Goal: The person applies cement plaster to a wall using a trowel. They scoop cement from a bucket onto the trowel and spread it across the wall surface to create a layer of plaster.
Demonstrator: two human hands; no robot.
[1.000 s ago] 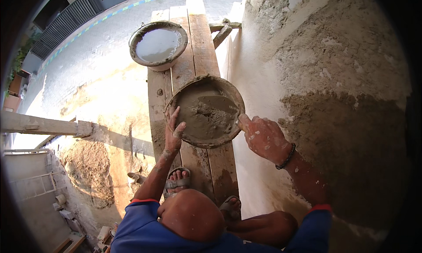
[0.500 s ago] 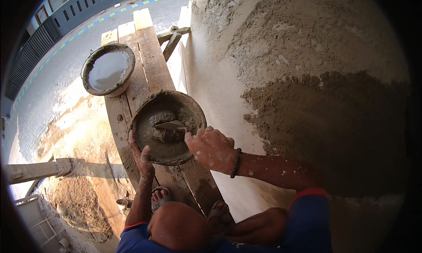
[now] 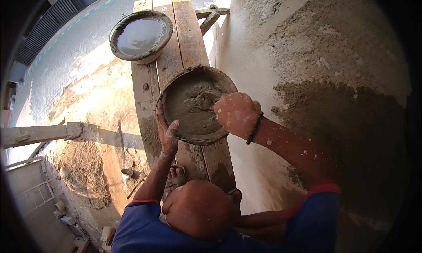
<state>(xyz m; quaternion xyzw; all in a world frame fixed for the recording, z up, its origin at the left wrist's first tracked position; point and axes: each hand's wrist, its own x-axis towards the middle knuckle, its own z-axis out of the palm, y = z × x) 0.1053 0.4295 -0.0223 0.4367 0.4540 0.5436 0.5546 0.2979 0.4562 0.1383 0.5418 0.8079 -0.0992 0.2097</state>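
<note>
Left hand (image 3: 168,136) grasps the bucket (image 3: 200,141) at its left rim, fingers outside. Right hand (image 3: 237,114) clenched around trowel handle (image 3: 257,106) above right rim; blade mostly hidden in mortar (image 3: 189,116). Bucket on planks (image 3: 190,160); bucket number 2 (image 3: 148,59), cloudy water (image 3: 140,35) inside, farther along.

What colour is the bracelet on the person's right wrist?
The bracelet is black and looks beaded; the head view shows it best.
</note>
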